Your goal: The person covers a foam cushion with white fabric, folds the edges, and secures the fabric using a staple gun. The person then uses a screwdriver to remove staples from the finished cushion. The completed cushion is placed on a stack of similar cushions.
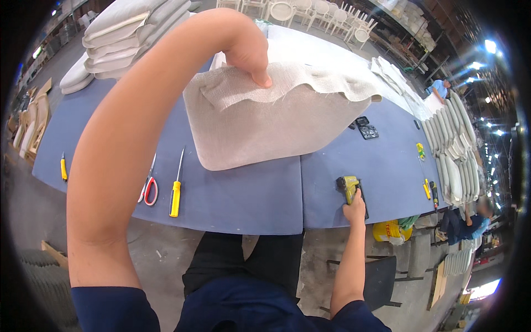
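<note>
My left hand (250, 54) pinches the far edge of a light beige upholstered panel (265, 135), thumb on the front. That edge is raised off the table, and a strip of loose woven fabric (287, 80) with a frayed border folds over it. At the right, near the table's front edge, my right hand (355, 208) is wrapped round a yellow-green and black staple gun (348, 185). The staple gun stands apart from the panel. What lies behind the raised panel is hidden.
On the blue-grey table (249, 202) lie a yellow-handled screwdriver (175, 196), red-handled scissors (149, 191), a yellow cutter (63, 167) and a black case (367, 130). Stacked cushions (130, 39) stand far left. A yellow bucket (387, 231) is below the right edge. Two people are at the right.
</note>
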`<state>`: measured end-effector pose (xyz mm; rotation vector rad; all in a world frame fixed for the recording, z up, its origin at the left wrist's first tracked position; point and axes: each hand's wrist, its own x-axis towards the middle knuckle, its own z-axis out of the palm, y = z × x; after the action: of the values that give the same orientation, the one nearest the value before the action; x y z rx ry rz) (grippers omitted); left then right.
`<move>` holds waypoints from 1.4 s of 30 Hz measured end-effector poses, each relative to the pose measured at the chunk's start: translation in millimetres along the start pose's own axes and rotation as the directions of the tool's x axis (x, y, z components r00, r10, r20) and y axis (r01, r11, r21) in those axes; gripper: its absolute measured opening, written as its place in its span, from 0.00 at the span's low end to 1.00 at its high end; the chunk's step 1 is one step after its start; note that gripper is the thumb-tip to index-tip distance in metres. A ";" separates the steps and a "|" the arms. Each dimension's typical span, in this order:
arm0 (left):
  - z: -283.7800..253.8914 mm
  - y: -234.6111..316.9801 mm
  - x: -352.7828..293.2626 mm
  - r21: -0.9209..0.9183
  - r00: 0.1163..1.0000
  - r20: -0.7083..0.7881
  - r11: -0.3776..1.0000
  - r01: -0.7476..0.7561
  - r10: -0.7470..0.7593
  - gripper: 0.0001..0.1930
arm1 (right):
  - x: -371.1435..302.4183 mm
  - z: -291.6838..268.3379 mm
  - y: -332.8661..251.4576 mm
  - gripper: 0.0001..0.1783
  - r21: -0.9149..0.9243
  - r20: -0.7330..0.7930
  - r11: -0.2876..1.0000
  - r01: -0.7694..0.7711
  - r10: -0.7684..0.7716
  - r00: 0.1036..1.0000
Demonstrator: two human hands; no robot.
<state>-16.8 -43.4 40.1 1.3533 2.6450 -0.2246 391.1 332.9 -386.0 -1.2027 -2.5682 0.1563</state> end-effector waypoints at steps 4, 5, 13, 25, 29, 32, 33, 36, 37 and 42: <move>5.8 -6.1 -11.7 0.014 1.000 -0.012 1.000 0.015 -0.014 0.33 | 30.7 -45.6 -50.6 0.26 0.378 0.313 0.893 -0.244 0.125 0.942; 9.6 -6.0 -16.0 0.033 1.000 -0.014 0.999 0.022 -0.021 0.34 | 29.3 -71.7 -84.8 0.22 0.518 0.449 0.767 -0.380 0.134 0.884; 40.8 -9.6 -33.4 -0.142 0.971 -0.239 0.989 -0.045 0.010 0.35 | -65.7 -196.4 -304.0 0.22 0.974 -0.019 0.208 0.092 -0.328 0.945; 57.2 12.0 -62.1 -0.203 0.960 -0.276 0.979 -0.023 -0.035 0.26 | -81.8 -187.4 -388.0 0.11 0.951 -0.236 0.126 0.281 -0.288 0.928; 53.4 15.1 -69.5 -0.168 0.964 -0.264 0.986 -0.020 -0.025 0.26 | -85.6 -190.7 -387.9 0.11 0.957 -0.217 0.123 0.264 -0.301 0.929; 58.3 13.2 -67.0 -0.164 0.956 -0.294 0.984 -0.066 0.015 0.25 | -87.6 -193.8 -388.5 0.11 0.970 -0.183 0.098 0.221 -0.303 0.935; 63.4 10.7 -63.0 -0.160 0.944 -0.328 0.982 -0.103 0.045 0.25 | -87.8 -194.3 -387.4 0.11 0.970 -0.173 0.109 0.217 -0.314 0.933; 74.0 0.9 -59.4 -0.124 0.910 -0.392 0.972 -0.199 0.136 0.25 | -88.1 -188.7 -385.0 0.14 0.959 -0.162 0.161 0.235 -0.371 0.915; 75.5 1.5 -58.0 -0.109 0.896 -0.407 0.964 -0.242 0.179 0.25 | -87.7 -186.1 -381.7 0.14 0.950 -0.166 0.184 0.250 -0.380 0.910; 81.1 5.6 -56.3 -0.096 0.874 -0.447 0.961 -0.258 0.190 0.23 | -85.6 -188.8 -380.6 0.16 0.896 -0.171 0.342 0.285 -0.325 0.930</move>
<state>26.4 -101.3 -27.4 1.8162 2.7243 0.3471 223.4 17.1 -141.0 -0.2440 -2.0355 1.3240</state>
